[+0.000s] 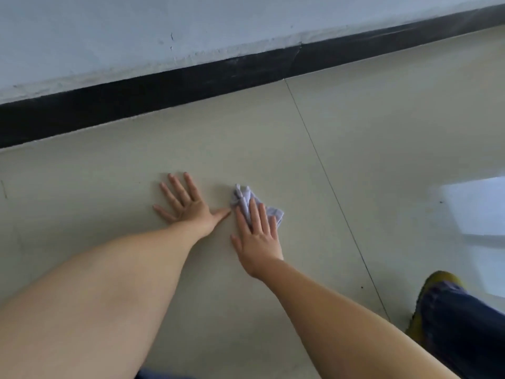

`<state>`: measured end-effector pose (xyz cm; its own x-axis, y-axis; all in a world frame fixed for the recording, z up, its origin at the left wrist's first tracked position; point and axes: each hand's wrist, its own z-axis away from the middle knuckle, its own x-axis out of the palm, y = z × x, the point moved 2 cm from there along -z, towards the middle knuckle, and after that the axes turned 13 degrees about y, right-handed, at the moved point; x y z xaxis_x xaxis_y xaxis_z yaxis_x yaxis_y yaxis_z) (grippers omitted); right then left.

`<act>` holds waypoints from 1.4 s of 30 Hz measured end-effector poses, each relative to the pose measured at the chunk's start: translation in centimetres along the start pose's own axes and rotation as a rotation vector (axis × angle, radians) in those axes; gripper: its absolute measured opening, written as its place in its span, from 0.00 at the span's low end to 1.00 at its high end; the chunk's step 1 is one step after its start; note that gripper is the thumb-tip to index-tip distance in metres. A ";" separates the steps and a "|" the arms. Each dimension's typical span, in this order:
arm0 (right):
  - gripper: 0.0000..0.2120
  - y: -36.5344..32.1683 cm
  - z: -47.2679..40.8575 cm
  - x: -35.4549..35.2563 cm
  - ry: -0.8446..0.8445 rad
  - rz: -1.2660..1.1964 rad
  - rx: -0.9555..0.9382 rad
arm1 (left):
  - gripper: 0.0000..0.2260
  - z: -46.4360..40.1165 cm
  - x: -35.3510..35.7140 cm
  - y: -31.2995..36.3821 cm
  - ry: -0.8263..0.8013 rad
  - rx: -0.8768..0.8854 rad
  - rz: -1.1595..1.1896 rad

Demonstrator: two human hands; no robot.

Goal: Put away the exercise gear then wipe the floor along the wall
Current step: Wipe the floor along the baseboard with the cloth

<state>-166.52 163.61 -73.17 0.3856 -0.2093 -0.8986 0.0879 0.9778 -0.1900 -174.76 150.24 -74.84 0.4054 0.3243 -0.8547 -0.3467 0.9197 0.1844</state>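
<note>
A small crumpled pale cloth [246, 199] lies on the beige tiled floor [382, 149], a short way out from the black skirting [164, 88] of the white wall [136, 31]. My right hand [258, 236] lies flat on top of the cloth, fingers straight and pressing it down; the cloth sticks out beyond the fingertips. My left hand [185, 205] rests palm-down on the bare floor just left of it, fingers spread, thumb tip almost touching the cloth. No exercise gear is in view.
A tile joint [332, 192] runs from the skirting toward me, right of the hands. My trouser leg [461, 329] and a yellow-green shoe [440, 280] are at the lower right. A bright window reflection [478, 206] shines on the floor at the right edge.
</note>
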 end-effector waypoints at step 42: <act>0.28 10.0 9.1 3.4 0.184 -0.042 -0.142 | 0.29 3.9 5.5 16.4 0.287 0.253 -0.113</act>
<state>-156.01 172.65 -74.54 0.2093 -0.2580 -0.9432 -0.0351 0.9620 -0.2709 -174.93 167.99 -74.58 0.1642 0.1759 -0.9706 -0.0800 0.9831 0.1646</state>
